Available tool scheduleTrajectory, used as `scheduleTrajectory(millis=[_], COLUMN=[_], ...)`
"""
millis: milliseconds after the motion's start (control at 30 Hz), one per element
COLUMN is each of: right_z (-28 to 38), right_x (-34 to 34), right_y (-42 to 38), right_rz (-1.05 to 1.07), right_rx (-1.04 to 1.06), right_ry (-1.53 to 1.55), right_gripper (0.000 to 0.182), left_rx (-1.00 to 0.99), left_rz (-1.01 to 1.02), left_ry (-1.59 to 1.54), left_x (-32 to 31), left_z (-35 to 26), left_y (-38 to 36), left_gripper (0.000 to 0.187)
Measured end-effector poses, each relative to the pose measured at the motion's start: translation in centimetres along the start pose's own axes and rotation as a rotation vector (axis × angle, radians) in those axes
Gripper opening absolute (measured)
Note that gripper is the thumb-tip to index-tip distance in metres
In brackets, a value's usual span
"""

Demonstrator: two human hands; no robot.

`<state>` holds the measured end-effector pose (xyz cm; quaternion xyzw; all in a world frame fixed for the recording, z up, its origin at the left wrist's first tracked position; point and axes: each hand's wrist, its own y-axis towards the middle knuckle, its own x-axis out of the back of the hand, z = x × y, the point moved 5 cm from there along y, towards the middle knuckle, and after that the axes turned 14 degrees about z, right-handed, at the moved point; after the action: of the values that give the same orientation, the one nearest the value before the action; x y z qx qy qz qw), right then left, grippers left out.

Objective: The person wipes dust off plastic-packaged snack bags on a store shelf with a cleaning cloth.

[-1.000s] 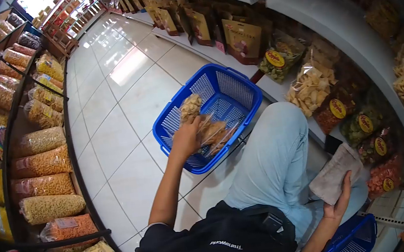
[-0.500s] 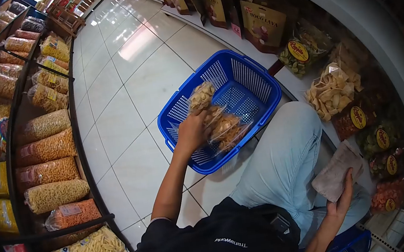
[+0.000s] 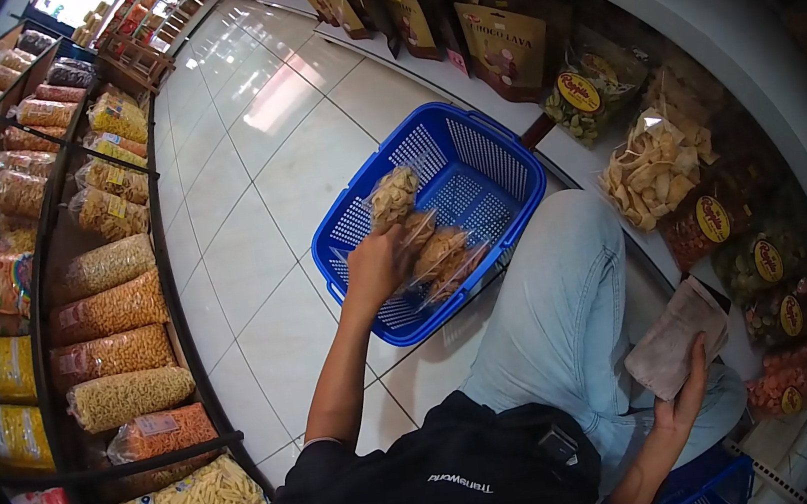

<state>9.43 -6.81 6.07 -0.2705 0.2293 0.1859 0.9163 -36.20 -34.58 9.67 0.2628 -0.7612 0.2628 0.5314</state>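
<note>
My left hand [image 3: 377,263] reaches into a blue plastic basket [image 3: 324,247], fingers closed on a clear bag of pale chips [image 3: 393,196] near its left side. Right against that hand lies another clear bag of orange-brown chips [image 3: 445,259], partly covered by its fingers. The basket stands on the tiled floor in front of my bent knee. At the right, above my folded leg, my right hand [image 3: 685,397] grips a folded greyish cloth [image 3: 671,340], with the thumb over its edge.
To the left, a rack holds several bagged snacks [image 3: 114,353]. Along the right, a low white shelf [image 3: 584,164] carries brown pouches [image 3: 500,49], a bag of pale chips [image 3: 656,171] and bags with yellow labels. Part of a second blue basket [image 3: 706,497] shows at the bottom right.
The whole view has shifted a little. My left hand stays on the bag of chips in the basket, and the cloth in my right hand is tilted slightly differently.
</note>
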Motion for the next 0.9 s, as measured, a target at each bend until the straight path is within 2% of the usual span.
scheduleTrajectory(millis=[133,267,367,600,700,767,900], right_z=[0.3,0.5,0.5,0.2,0.2,0.2,0.2], right_x=[0.4,1.2,2.0,2.9,2.8,2.5,1.9], right_y=[-0.5,-0.9,-1.0,-1.1,-1.4,-1.5,-1.7], right_rz=[0.008,0.024,0.009,0.016,0.015,0.025,0.023], right_rx=[0.007,0.038,0.033,0.051,0.049,0.050,0.062], right_ry=[0.013,0.029,0.047,0.064,0.053,0.047,0.036], right_gripper=[0.080,0.079,0.077,0.074,0.085,0.084,0.084], left_rx=[0.014,0.117,0.070,0.132,0.133,0.099,0.128], left_rz=[-0.081,-0.122,-0.169,-0.083,-0.009,0.016,-0.113], left_ry=[0.020,-0.027,-0.049,-0.058,-0.085,-0.052,-0.089], left_x=[0.5,2.5,3.2,2.5,2.8,2.3,3.3], left_z=[0.3,0.0,0.3,1.7,1.6,2.9,3.5], left_y=[-0.1,-1.4,-2.1,-1.8,-1.6,-1.2,-0.6], left_gripper=[0.017,0.013,0.014,0.017,0.017,0.018,0.017])
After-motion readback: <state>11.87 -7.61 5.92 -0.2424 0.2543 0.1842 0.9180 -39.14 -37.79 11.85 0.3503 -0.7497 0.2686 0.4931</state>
